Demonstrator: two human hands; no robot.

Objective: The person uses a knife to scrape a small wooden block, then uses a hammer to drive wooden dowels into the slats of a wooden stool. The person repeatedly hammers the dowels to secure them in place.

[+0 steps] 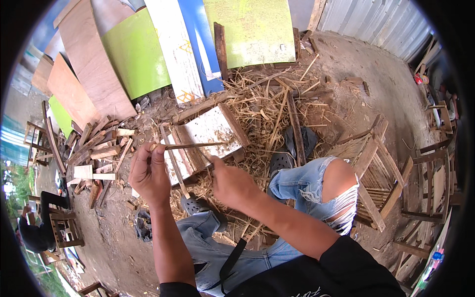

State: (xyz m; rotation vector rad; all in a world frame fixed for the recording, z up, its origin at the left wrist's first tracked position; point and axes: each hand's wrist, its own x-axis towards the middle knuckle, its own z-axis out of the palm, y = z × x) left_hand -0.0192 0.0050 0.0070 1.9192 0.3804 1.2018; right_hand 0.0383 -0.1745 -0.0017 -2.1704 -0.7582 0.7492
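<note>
My left hand (150, 173) is closed, with thumb and fingers pinching one end of a thin brown wooden strip (195, 146). The strip runs level to the right, over a low wooden bench with a white, stained top (210, 127). My right hand (234, 184) is a fist just below the strip's far part. A narrow end of something pokes out of it toward the upper left; what it is I cannot make out. A brown wooden block (188, 148) lies across the bench under the strip. Beside it leans a slim stick (174, 162).
Curly shavings (260, 106) heap around the bench. Wood offcuts (94, 148) are piled at left. Coloured boards (136, 54) lean at the back. A slatted wooden frame (378, 173) stands right of my knee. At far left is a black-clad person (37, 230).
</note>
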